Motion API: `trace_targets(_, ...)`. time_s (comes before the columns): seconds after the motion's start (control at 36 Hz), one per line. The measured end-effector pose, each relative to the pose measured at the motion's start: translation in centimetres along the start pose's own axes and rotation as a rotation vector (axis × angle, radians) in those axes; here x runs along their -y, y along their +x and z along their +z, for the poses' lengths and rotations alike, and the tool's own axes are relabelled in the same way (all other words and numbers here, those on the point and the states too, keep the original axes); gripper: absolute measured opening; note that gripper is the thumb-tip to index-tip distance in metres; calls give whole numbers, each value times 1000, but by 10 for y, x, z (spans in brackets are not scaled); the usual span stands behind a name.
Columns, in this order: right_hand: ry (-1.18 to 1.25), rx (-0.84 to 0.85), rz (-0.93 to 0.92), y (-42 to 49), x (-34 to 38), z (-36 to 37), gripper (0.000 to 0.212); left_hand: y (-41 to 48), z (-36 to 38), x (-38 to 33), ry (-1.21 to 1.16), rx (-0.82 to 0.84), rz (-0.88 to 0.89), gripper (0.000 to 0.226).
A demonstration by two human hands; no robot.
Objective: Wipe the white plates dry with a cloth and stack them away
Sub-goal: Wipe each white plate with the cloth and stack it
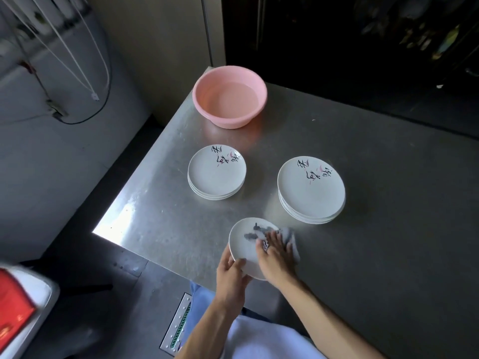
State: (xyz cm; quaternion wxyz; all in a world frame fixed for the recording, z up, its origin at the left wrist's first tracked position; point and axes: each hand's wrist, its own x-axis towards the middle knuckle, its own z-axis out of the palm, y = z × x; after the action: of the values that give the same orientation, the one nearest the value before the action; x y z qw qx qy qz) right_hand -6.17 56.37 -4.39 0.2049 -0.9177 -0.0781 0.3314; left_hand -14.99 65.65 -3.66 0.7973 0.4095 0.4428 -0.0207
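Here the left hand [231, 270] pinches the near rim of the face-up plate [243, 246]. The right hand [276, 260], fingers [272, 237] slightly spread, presses the cloth [292, 243] on it.

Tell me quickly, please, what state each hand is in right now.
Left hand grips the plate by its near rim.
Right hand, fingers flat, presses the cloth onto the plate.
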Motion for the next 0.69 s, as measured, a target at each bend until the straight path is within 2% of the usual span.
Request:
trace_targets(0.08,231,47,-43,-1,14,-2,54,2,1,-1,61,-85,11,12)
trace_targets(0.14,510,98,-159,-8,19,-1,51,5,1,-4,126,-119,-2,21)
trace_targets(0.17,575,117,-208,-12,19,0,48,5,0,-4,148,-115,-8,24)
trace_targets(0.22,485,158,-254,-14,14,1,45,5,0,-3,174,-78,2,22)
trace_targets(0.31,169,189,-226,1,-2,3,50,5,-1,4,150,-75,16,12)
trace_targets(0.39,-68,96,-61,10,-18,1,58,7,-3,3,89,-126,14,17)
trace_targets(0.47,-238,25,-127,-2,-32,4,62,10,-5,-2,42,-170,10,29)
trace_targets(0.56,-191,40,-340,-26,-41,8,62,13,-6,-4,55,-134,1,24)
trace_targets(0.61,-44,83,-434,-41,-37,13,61,12,-4,-4,66,-102,5,34)
trace_targets(0.69,318,154,-350,-50,-15,15,62,2,6,-3,74,18,82,52)
